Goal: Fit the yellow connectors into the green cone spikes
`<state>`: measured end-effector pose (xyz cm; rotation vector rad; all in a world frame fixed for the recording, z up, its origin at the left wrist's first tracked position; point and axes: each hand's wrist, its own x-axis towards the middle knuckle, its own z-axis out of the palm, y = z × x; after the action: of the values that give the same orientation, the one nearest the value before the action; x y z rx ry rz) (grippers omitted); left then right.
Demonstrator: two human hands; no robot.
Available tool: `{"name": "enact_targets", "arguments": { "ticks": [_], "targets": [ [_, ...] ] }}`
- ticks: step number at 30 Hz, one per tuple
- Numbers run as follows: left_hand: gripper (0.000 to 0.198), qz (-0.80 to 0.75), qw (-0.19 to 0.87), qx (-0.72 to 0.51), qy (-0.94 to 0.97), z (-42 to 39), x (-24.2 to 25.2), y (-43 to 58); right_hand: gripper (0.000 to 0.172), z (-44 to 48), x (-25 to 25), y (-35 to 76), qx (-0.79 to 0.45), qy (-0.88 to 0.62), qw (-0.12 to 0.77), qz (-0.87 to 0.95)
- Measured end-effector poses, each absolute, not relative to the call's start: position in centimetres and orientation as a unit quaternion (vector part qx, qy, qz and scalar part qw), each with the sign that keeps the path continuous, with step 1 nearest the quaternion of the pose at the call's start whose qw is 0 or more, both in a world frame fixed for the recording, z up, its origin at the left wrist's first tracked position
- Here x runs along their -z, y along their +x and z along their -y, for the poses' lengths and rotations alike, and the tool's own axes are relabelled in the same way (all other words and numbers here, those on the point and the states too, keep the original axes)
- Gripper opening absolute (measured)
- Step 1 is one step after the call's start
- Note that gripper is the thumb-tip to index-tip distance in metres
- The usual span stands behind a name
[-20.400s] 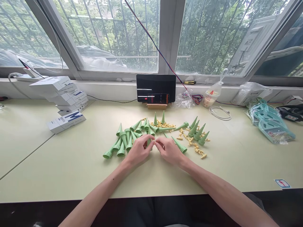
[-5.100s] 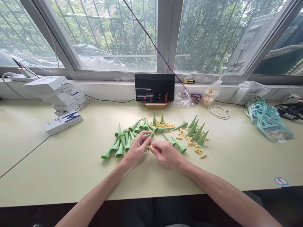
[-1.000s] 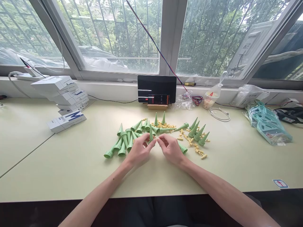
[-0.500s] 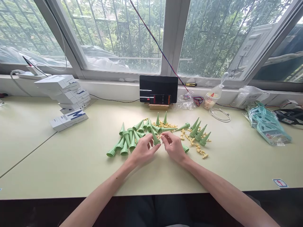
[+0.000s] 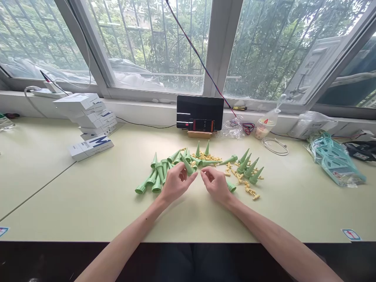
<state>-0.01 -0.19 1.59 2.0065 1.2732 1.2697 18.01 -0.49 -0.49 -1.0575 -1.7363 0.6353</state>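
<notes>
My left hand (image 5: pixel 174 185) pinches a green plastic cone spike (image 5: pixel 187 165), its tip pointing up and to the left. My right hand (image 5: pixel 216 185) is just to the right of it, thumb and forefinger pinched together near a small yellow piece I can hardly make out. Behind the hands lies a heap of green cone spikes (image 5: pixel 157 175) on the pale green table (image 5: pixel 88 196). Several spikes stand upright at the right (image 5: pixel 249 167). Small yellow plastic pieces (image 5: pixel 248 188) are scattered among them.
A dark tablet (image 5: pixel 199 112) with a phone (image 5: pixel 201 125) on a wooden stand is at the back. White boxes (image 5: pixel 88 117) are stacked at left. A bagged cup (image 5: pixel 266 124), a white cable (image 5: pixel 274 145) and bagged teal items (image 5: pixel 335 158) lie at right.
My hands have drawn slightly apart. The green spike in my left hand now tilts its tip up and left. The camera has shifted a little to the left.
</notes>
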Motion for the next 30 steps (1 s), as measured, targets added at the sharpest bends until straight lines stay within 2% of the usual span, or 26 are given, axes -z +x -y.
{"name": "enact_targets", "arguments": {
  "ticks": [4, 11, 16, 18, 21, 25, 30],
  "targets": [
    [0.022, -0.465, 0.224, -0.453, 0.727, 0.2, -1.5, -0.1, 0.016, 0.8, 0.4, 17.8, -0.246, -0.427, 0.477, 0.728],
    [0.03, -0.426, 0.194, -0.388, 0.794, 0.7, -1.5, 0.0, 0.02, 1.2, -0.6, 17.9, -0.241, -0.428, 0.532, 0.689],
    [0.007, -0.389, 0.188, -0.314, 0.846, 1.2, -1.2, 0.4, 0.018, 1.5, -0.6, 17.7, -0.238, -0.399, 0.513, 0.722],
    [0.006, -0.395, 0.188, -0.308, 0.845, 1.3, -1.1, 0.5, 0.02, 1.6, -0.5, 17.6, -0.232, -0.392, 0.511, 0.729],
    [0.01, -0.406, 0.203, -0.293, 0.841, 1.2, -1.3, 0.4, 0.023, 1.5, -0.4, 17.6, -0.216, -0.39, 0.515, 0.732],
    [0.027, -0.422, 0.241, -0.29, 0.824, 1.1, -1.4, 0.4, 0.024, 1.3, -0.5, 17.9, -0.166, -0.4, 0.549, 0.715],
    [0.026, -0.443, 0.245, -0.303, 0.808, 0.9, -1.2, 0.4, 0.018, 0.8, -1.0, 18.6, -0.081, -0.411, 0.614, 0.67]
  ]
}}
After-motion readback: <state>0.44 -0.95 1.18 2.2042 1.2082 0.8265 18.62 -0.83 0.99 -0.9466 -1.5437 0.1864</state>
